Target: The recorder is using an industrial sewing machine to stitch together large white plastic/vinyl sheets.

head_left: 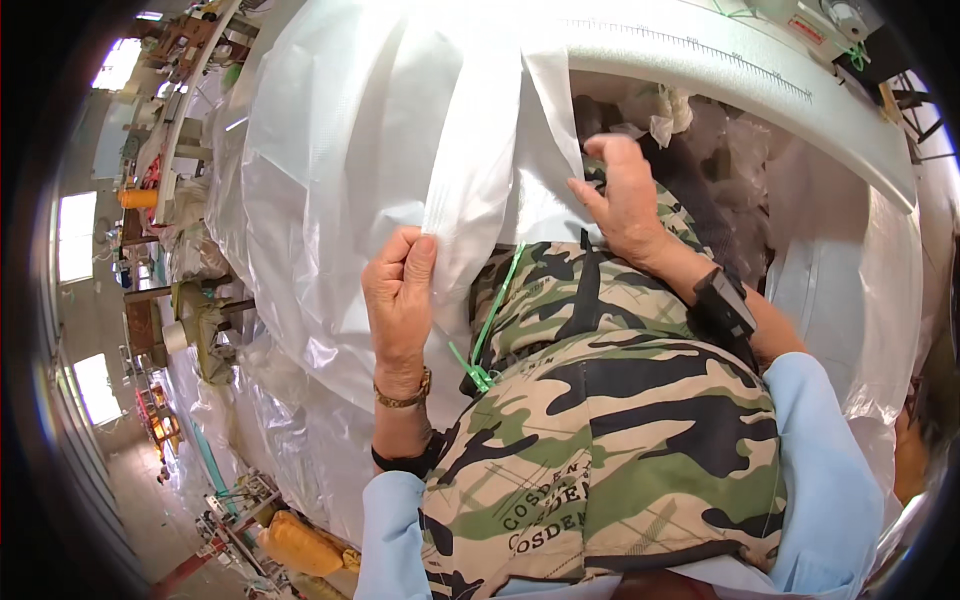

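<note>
A large sheet of thin white plastic fabric (340,130) hangs over the table edge and drapes toward my lap. My left hand (400,285) is closed on its folded edge, pinching it between thumb and fingers. To the right, my right hand (625,200) holds nothing; its thumb and fingers are apart, close to the sheet's narrow hanging flap (550,90). The fingertips look slightly blurred. A green string (497,315) lies over my camouflage apron (660,420), just right of the left wrist.
A pale table edge with a printed ruler scale (690,45) curves across the top right. Under it lie crumpled clear plastic (720,150) and white scraps. More translucent sheeting hangs at the right. Machines and an orange-yellow bundle (300,543) stand at the left.
</note>
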Action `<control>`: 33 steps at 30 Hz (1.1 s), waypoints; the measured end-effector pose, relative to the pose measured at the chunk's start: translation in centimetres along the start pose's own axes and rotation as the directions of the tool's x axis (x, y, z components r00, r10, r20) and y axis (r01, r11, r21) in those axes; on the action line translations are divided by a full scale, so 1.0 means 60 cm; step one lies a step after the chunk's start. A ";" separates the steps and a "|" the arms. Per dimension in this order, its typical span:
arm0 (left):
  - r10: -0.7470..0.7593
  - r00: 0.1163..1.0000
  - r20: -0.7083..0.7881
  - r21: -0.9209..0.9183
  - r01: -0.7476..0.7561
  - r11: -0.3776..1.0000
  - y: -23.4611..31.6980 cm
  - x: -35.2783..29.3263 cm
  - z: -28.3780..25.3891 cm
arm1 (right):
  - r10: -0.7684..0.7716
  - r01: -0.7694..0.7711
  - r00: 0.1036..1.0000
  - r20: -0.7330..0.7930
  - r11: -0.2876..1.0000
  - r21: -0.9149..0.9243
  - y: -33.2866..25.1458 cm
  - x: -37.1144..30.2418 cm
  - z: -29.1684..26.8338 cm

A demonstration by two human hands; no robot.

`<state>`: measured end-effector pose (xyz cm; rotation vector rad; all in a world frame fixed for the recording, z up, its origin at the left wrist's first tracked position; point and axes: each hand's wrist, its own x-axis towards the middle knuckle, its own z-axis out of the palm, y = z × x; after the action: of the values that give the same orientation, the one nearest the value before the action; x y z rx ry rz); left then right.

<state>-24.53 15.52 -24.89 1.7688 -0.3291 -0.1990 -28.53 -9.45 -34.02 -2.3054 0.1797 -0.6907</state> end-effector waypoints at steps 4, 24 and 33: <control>0.008 1.000 0.000 -0.025 -0.008 1.000 -0.007 0.002 -0.009 | 0.011 -0.010 0.956 0.294 1.000 -0.003 0.025 -0.011 0.012; 0.082 0.980 0.181 0.065 -0.096 0.993 0.061 0.011 -0.020 | -0.131 -0.195 0.856 0.501 0.814 0.547 -0.162 0.009 -0.104; 0.149 0.923 0.355 0.194 -0.229 0.954 0.068 0.008 0.012 | -0.352 -0.100 0.672 0.652 0.828 0.551 -0.215 -0.005 -0.085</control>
<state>-24.78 13.92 -21.08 1.9176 -0.7979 -0.3358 -32.33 -2.91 -22.43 -1.8450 -0.5209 0.1824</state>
